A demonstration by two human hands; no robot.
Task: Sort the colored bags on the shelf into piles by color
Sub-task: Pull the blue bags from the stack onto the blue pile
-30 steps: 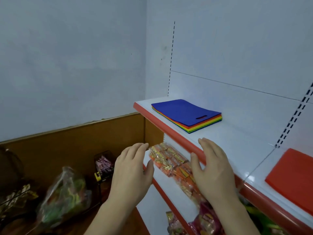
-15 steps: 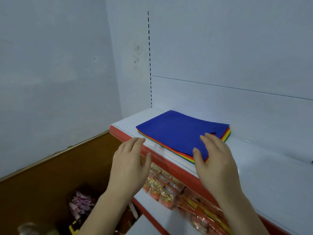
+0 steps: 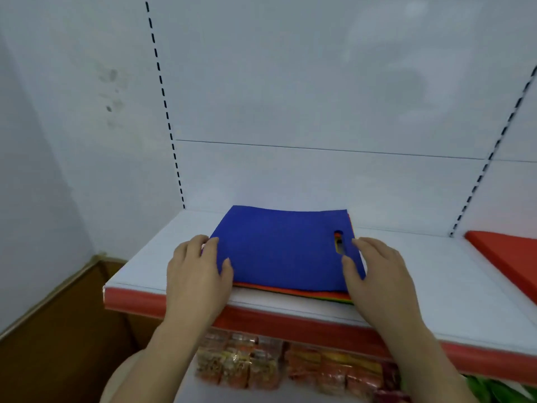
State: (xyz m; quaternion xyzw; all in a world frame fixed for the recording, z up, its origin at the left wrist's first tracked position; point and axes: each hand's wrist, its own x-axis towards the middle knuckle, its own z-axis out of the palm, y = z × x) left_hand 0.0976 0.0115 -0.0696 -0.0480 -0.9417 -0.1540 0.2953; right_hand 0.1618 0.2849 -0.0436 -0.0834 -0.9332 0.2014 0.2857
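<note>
A flat stack of colored bags [image 3: 284, 248] lies on the white shelf [image 3: 436, 274], blue on top, with red, orange, yellow and green edges showing along its front. A handle slot is cut near the blue bag's right edge. My left hand [image 3: 197, 274] rests at the stack's left edge, thumb lying on the blue bag and fingertips at its side. My right hand [image 3: 374, 271] rests at the right edge beside the slot, thumb on the blue bag. Both hands have relaxed fingers and touch the stack from either side. A separate red bag [image 3: 511, 257] lies flat at the far right.
The shelf has a red front lip [image 3: 290, 324] and a white back panel with slotted uprights. On the lower shelf lie several packets of snacks [image 3: 261, 367]. A brown wooden panel [image 3: 58, 344] stands at the lower left, against the white wall.
My view has swung to face the stack. Both hands moved forward from the shelf's lip onto the left and right edges of the blue bag.
</note>
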